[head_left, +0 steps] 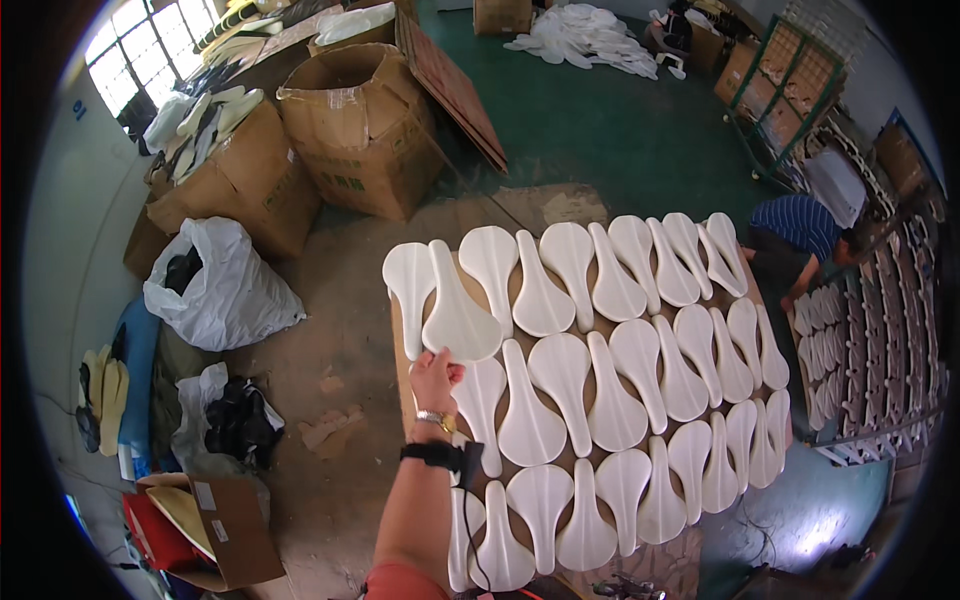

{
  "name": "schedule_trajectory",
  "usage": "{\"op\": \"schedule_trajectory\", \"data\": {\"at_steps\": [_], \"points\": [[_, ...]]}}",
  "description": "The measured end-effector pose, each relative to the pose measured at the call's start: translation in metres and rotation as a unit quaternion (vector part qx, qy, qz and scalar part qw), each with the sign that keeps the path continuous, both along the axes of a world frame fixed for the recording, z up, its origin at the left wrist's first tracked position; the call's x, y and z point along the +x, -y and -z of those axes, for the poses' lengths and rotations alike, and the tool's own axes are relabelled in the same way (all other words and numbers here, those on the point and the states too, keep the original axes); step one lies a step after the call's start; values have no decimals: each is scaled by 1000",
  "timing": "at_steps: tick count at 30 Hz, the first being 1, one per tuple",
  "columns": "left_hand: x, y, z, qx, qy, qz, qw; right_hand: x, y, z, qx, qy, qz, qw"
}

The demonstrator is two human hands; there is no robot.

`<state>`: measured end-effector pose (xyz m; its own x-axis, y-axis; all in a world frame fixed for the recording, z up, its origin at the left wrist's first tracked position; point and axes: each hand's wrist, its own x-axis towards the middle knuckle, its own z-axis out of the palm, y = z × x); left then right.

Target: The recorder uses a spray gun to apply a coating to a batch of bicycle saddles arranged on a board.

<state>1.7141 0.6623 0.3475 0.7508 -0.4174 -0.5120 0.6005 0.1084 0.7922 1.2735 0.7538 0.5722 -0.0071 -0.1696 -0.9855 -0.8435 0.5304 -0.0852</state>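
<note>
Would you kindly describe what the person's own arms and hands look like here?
Only the left hand shows, bare, with a silver-and-gold watch at the wrist. Behind it a black strap holds a small black box, with a dark cable running down. A red sleeve shows at the lower edge.

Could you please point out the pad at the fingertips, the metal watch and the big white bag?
Pad (462, 320): head view, wide end.
Metal watch (433, 416): head view, band.
Big white bag (225, 312): head view, lower front.
</note>
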Motion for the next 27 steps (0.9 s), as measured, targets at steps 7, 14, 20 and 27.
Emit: {"op": "schedule_trajectory", "data": {"at_steps": [7, 14, 20, 27], "points": [[69, 8, 59, -5, -82, 67, 994, 21, -4, 15, -14, -4, 32, 999], [73, 33, 104, 120, -63, 81, 988, 16, -16, 44, -106, 51, 13, 993], [76, 10, 112, 241, 214, -28, 946, 5, -14, 60, -101, 104, 24, 989], [-82, -115, -9, 45, 98, 251, 962, -23, -25, 61, -128, 185, 65, 972]]}}
